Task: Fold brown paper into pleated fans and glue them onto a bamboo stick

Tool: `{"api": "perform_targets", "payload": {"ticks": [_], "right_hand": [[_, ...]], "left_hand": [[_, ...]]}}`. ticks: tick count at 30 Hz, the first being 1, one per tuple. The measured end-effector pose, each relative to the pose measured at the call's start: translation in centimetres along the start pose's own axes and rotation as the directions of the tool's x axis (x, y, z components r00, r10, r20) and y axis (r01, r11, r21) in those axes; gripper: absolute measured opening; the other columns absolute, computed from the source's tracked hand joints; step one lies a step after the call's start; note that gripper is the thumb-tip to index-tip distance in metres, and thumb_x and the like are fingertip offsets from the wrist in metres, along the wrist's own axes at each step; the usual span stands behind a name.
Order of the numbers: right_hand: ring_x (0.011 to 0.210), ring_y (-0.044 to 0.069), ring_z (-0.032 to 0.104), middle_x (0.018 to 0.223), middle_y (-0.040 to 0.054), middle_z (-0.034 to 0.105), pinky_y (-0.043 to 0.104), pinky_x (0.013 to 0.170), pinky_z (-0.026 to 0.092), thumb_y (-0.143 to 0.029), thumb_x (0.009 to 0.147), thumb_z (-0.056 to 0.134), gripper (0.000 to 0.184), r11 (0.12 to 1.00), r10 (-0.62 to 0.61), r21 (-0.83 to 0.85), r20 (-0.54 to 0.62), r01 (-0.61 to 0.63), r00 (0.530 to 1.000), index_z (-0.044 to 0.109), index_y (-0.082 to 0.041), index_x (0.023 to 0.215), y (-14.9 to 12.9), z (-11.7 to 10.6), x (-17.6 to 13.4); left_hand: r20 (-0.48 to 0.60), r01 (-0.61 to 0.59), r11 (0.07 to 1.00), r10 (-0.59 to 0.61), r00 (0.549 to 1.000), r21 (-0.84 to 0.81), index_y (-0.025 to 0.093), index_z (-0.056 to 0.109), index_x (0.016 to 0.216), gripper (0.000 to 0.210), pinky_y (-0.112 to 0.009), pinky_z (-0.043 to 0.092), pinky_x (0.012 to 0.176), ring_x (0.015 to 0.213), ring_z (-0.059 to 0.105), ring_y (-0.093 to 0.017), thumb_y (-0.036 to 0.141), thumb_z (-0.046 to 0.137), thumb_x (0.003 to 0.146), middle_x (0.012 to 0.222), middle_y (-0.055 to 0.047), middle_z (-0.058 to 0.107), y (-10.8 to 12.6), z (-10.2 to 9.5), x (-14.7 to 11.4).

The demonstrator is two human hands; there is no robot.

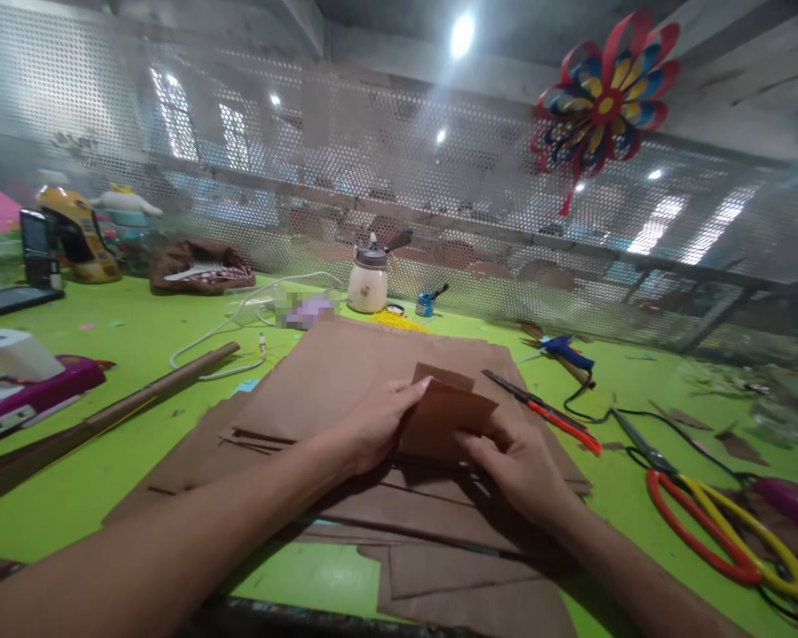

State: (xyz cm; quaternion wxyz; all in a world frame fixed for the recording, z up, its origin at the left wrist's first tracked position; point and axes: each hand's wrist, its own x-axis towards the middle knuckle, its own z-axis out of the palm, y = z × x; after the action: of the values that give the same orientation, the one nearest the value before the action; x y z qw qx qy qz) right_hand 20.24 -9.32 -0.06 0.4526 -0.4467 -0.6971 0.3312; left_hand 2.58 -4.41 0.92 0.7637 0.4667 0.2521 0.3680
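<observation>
A small folded piece of brown paper (439, 421) is held up between both hands, above a stack of brown paper sheets (346, 372). My left hand (389, 421) pinches its left edge, the thumb lying near the top. On the lower right side, my right hand (505, 447) grips the same piece between thumb and fingers. Just right of the stack's middle lies a pair of red-handled scissors (551, 416), close to my right hand. Larger scissors (698, 514) with orange and yellow handles rest farther right.
A blue glue gun (565, 350) with a dark cord lies at the back right. Behind the stack stand a lidded jar (368, 282) and a small blue bottle (426, 304). On the left are a purple power strip (40, 399), a brown paper roll (120, 412) and a white cable (199, 341).
</observation>
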Motion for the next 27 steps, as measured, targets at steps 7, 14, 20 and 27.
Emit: {"api": "perform_targets", "payload": {"ticks": [7,14,20,27], "right_hand": [[0.083,0.021,0.062,0.087,0.0052,0.066,0.032,0.071,0.05,-0.037,0.072,0.064,0.037,0.944,0.206,0.264,-0.009,-0.196,0.979,0.052,-0.02,0.102,0.4,0.3,0.7],[0.049,0.011,0.048,0.054,-0.0062,0.049,0.022,0.046,0.037,-0.033,0.073,0.062,0.041,0.969,0.219,0.126,-0.05,-0.211,0.974,0.048,-0.019,0.108,1.1,0.2,0.6],[0.052,0.011,0.046,0.057,-0.0053,0.049,0.023,0.05,0.036,-0.031,0.073,0.06,0.04,0.98,0.185,0.087,-0.052,-0.18,0.981,0.048,-0.018,0.11,0.6,0.2,0.6],[0.052,0.011,0.047,0.061,-0.0036,0.051,0.024,0.05,0.038,-0.035,0.071,0.063,0.034,0.983,0.166,0.106,-0.141,-0.152,0.976,0.048,-0.018,0.095,0.7,0.2,0.8]], "left_hand": [[0.087,-0.013,0.997,0.019,0.996,-0.074,0.013,0.058,0.11,0.045,-0.033,0.044,0.082,0.094,0.058,-0.023,0.046,0.048,0.082,0.104,-0.012,0.064,-0.3,0.2,0.2],[0.014,0.027,0.999,-0.027,1.0,-0.039,0.012,0.053,0.114,0.046,-0.033,0.046,0.078,0.087,0.061,-0.023,0.042,0.054,0.079,0.1,-0.014,0.064,-0.3,0.3,0.3],[-0.043,0.03,0.999,-0.031,0.999,-0.044,0.013,0.053,0.112,0.038,-0.033,0.048,0.072,0.083,0.062,-0.022,0.037,0.05,0.083,0.099,-0.013,0.064,-0.6,0.0,0.5],[-0.104,0.015,0.998,-0.022,0.994,-0.066,0.011,0.055,0.11,0.035,-0.031,0.05,0.07,0.079,0.063,-0.02,0.034,0.049,0.084,0.096,-0.013,0.065,-0.3,0.3,0.6]]}}
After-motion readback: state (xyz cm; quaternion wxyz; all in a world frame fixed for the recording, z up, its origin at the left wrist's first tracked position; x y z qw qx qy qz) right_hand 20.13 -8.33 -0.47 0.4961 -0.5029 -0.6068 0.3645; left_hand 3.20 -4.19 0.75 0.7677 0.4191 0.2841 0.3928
